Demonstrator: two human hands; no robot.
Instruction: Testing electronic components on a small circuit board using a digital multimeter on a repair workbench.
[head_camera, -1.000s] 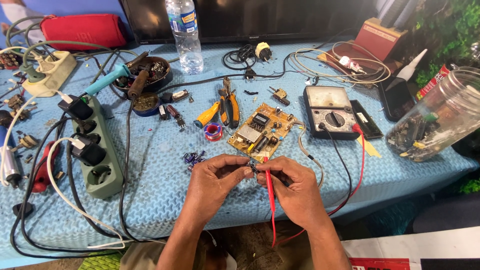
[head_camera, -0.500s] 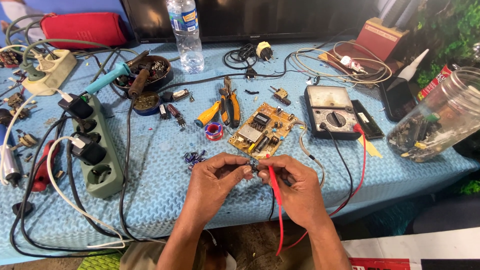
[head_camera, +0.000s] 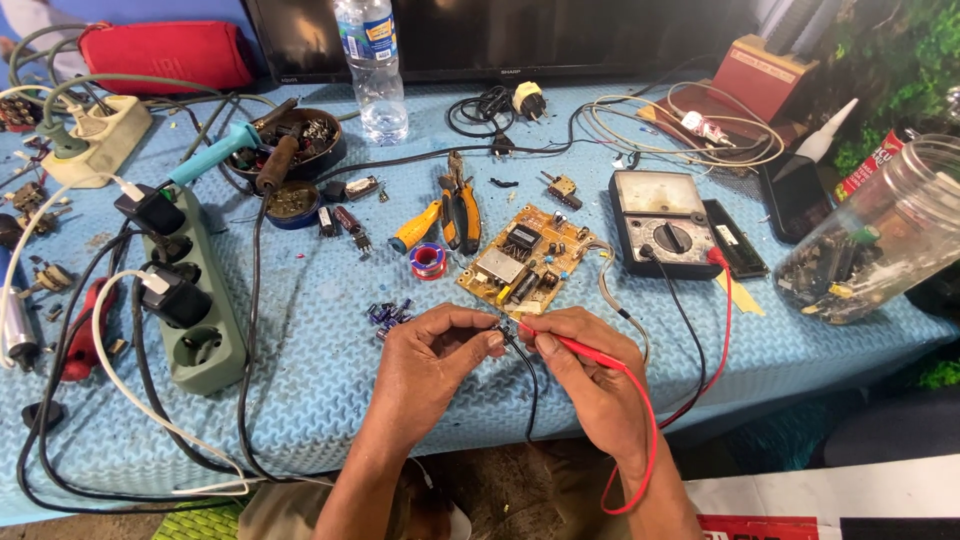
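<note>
Just below the circuit board (head_camera: 524, 261), the left hand (head_camera: 432, 362) pinches a small part (head_camera: 503, 327); the right hand (head_camera: 590, 375) grips a red probe (head_camera: 570, 345). Meter (head_camera: 665, 221) right of the board, pliers (head_camera: 460, 210) left of it.

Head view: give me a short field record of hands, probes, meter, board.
left hand: fingers pinch a small component at the black probe tip
right hand: holds red probe, tip at the same component
probe leads: red and black wires run to the analog multimeter
circuit board: lies flat on the blue table cover, just beyond the hands
pliers: left of the board, untouched
solder spool: beside the pliers
power strip: far left, plugs inserted
</note>
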